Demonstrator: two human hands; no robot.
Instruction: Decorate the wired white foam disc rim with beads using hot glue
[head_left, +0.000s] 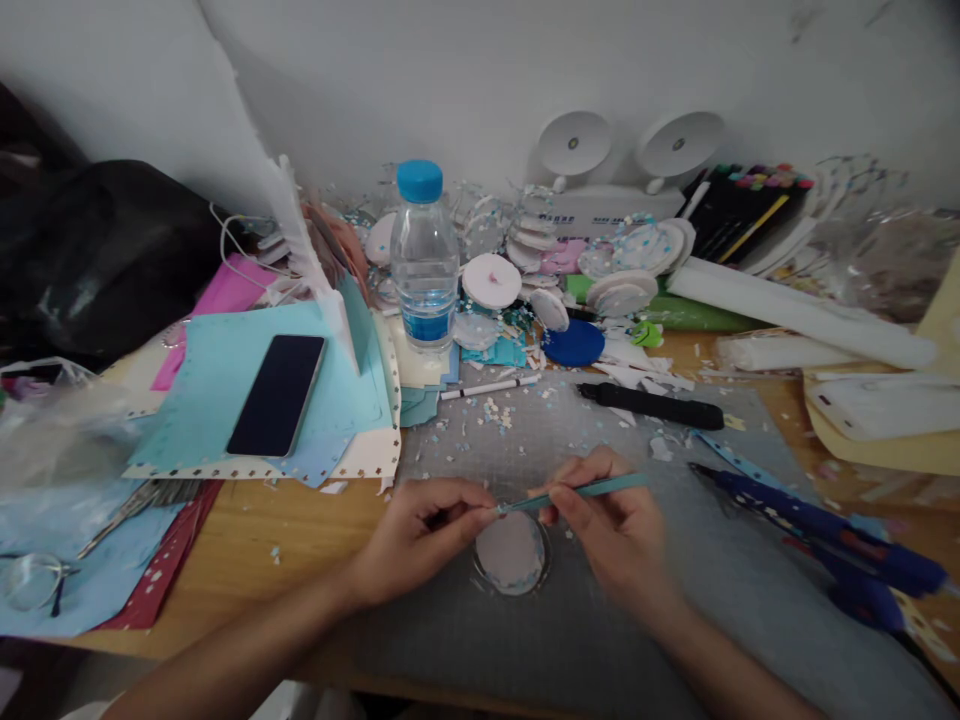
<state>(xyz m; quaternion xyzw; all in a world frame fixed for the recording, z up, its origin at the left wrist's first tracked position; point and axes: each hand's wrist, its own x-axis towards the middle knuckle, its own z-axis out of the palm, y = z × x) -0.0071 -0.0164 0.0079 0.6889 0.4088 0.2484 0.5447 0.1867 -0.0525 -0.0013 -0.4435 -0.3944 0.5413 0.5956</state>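
Note:
Slim teal tweezers point(600, 487) lie in my right hand point(611, 520), gripped between thumb and fingers, with the tips pointing left. Thumb and forefinger of my left hand point(435, 520) are pinched together right at those tips. Something tiny and pale seems to be there, too small to name. Just below both hands, on the grey cutting mat point(600, 640), lies a round pale disc point(510, 552) with a clear rim and small bluish bits along its edge. Part of its upper edge is hidden by my fingers.
A water bottle point(425, 260) stands behind the hands. To the left, a phone point(276, 395) rests on teal paper point(202, 380). On the right lie a black pen-like tool point(652, 405) and a blue glue gun point(817, 530). Decorated discs point(491, 281) crowd the back; paper confetti point(495, 412) is scattered.

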